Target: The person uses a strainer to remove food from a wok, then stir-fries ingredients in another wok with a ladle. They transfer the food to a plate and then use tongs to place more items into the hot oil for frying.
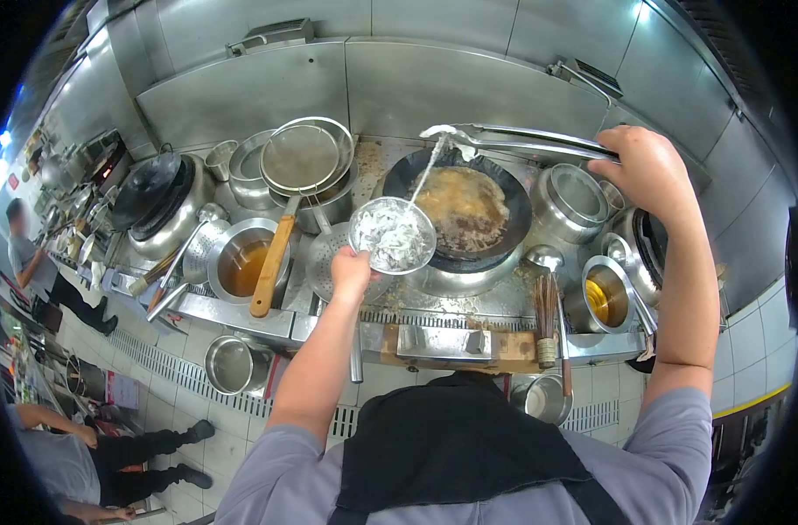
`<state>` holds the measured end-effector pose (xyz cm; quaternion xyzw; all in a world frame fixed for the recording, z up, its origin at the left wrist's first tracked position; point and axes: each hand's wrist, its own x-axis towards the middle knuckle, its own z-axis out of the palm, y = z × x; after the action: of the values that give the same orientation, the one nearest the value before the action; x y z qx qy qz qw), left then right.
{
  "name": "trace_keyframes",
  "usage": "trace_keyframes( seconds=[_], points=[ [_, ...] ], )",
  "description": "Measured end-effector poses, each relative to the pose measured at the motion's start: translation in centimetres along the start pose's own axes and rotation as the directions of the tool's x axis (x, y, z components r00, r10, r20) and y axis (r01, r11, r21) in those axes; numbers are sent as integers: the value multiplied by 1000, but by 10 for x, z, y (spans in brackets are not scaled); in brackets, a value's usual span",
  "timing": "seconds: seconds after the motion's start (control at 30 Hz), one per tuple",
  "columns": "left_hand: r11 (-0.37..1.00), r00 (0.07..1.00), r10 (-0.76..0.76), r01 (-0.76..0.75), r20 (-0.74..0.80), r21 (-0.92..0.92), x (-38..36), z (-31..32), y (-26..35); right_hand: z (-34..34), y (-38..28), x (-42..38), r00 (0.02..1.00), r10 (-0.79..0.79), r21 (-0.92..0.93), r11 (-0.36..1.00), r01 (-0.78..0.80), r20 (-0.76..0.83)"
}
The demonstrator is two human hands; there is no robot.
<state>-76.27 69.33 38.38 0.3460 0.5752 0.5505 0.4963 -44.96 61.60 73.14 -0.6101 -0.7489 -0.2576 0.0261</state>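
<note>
My left hand [353, 271] grips the near edge of a metal bowl [430, 252] that holds pieces in wet white batter. My right hand [644, 162] is closed round the handle end of long metal tongs [539, 144]. At the tongs' tip, above the wok's far edge, sits a lump coated in white batter [443, 133]. A strand of batter hangs from it down to the bowl. The dark wok [523, 206] stands on the burner, with foaming oil [463, 206] and browned pieces in it. The bowl is held at the wok's near left edge.
Left of the wok are stacked strainers [300, 157], one wooden-handled, and a pot of brown liquid [220, 273]. To the right stand lidded pots [577, 194], a ladle [545, 256], a bamboo brush [546, 324] and a pot of yellow oil [591, 306]. Two people [58, 464] are at the left.
</note>
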Motion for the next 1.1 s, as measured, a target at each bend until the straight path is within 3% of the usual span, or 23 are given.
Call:
trace_keyframes(
  seconds=[0.07,0.23,0.27,0.33,0.4,0.53,0.57,0.67,0.73,0.83,1.0,1.03,1.1],
  points=[
    [1000,1000,-10,10,4,-2,-4,0,3,-2,4,-2,995,72,-20,997,-71,65],
    [1000,1000,11,-11,12,-22,2,1,4,-4,29,-11,987,108,87,991,-98,-122],
    [1000,1000,11,-11,9,-19,3,1,3,-5,39,-12,969,79,81,995,-61,-233],
    [999,1000,-16,16,19,-38,6,3,2,-20,54,-9,974,110,96,991,-92,-200],
    [997,1000,-21,23,20,-79,8,6,1,-17,68,-7,954,67,141,990,-26,-293],
    [987,999,-47,49,15,-153,8,10,18,2,57,-5,965,239,99,963,-249,110],
    [987,999,-45,47,16,-155,8,11,21,28,50,-8,973,217,108,968,-225,81],
    [987,1000,-25,25,1,-156,11,14,28,108,15,-2,864,194,80,963,-259,465],
    [983,1000,28,-26,7,-180,13,15,30,177,0,-4,840,155,57,975,-216,520],
    [992,998,34,-27,54,-125,14,13,36,180,-16,-7,843,233,32,958,-284,484],
    [994,995,96,-96,-2,-58,22,15,35,78,-27,-14,953,88,129,983,-130,291],
    [994,994,108,-108,6,-22,22,16,36,60,-36,-14,943,57,111,989,-98,327],
    [989,989,146,-146,35,14,21,17,37,64,-55,-16,959,-11,101,995,-18,282]
  ],
)
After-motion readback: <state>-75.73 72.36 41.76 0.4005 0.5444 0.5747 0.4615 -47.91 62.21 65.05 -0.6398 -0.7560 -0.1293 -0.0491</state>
